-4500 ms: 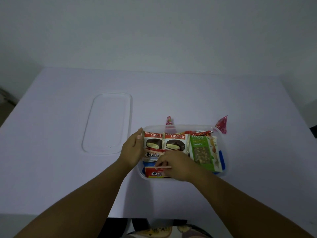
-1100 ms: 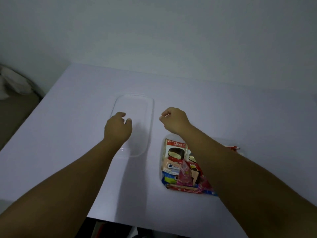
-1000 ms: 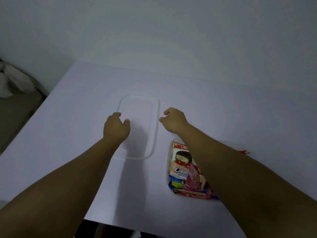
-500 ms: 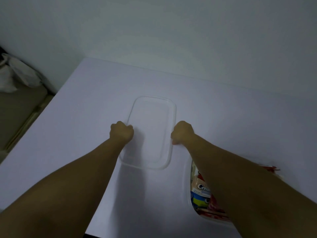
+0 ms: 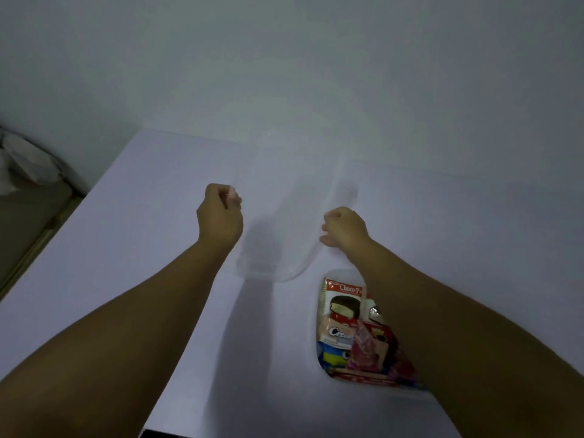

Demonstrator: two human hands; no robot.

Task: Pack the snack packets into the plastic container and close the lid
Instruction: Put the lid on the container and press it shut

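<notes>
Since half a second ago, I'm lifting the clear lid off the desk, both hands seemingly curled around its long edges, carrying it toward the packed container beside it.

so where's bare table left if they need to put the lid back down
The table is bare all along its left side, outward of the left hand, and across the far right beyond the right hand. It is crowded near right: the container full of snack packets sits under the right forearm. The lid is between both hands.
</notes>
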